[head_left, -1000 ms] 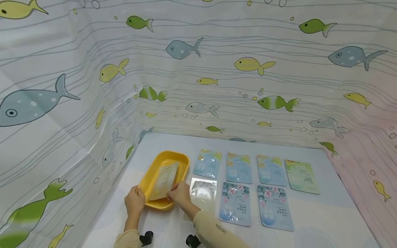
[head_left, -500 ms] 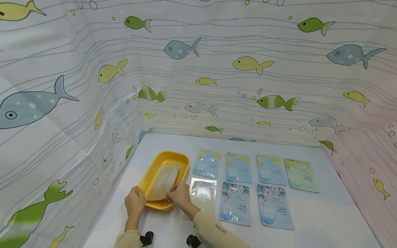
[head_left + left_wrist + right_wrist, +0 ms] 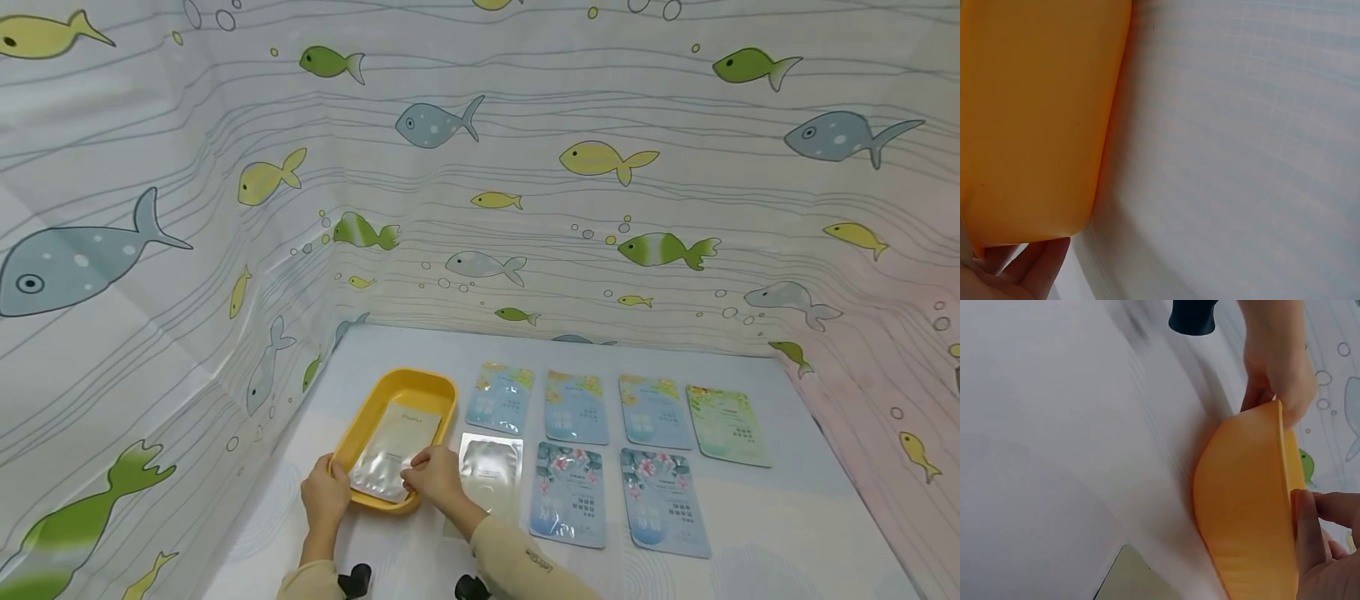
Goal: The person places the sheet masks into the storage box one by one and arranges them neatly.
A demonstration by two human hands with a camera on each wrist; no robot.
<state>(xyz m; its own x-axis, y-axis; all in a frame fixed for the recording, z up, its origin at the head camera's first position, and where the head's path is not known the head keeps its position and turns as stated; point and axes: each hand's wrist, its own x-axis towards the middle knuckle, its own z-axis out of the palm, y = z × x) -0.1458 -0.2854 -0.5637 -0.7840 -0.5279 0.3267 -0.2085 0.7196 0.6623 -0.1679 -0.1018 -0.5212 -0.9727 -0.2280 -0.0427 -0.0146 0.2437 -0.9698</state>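
A yellow plastic tray (image 3: 408,382) stands at the left of the table, with a silvery flat sachet (image 3: 393,450) lying inside it. My left hand (image 3: 326,492) grips the tray's near left corner; the left wrist view has its fingers (image 3: 1050,265) against the yellow outer wall (image 3: 1035,125). At the near right side, my right hand (image 3: 437,479) pinches the sachet's edge with thumb and forefinger. In the right wrist view, that hand (image 3: 1329,544) is at the tray's rim (image 3: 1284,437), and the wall hides the sachet.
Another silver sachet (image 3: 491,471) lies just right of the tray. Beyond it are blue sachets (image 3: 576,408) with floral prints in two rows, and a green one (image 3: 729,425) at the far right. A fish-patterned sheet (image 3: 555,200) walls the table behind and at both sides.
The sachet in the tray has shifted and now lies flatter, its shiny silver face and lettering showing. Both hands have stayed nearly in place; the tray has barely moved.
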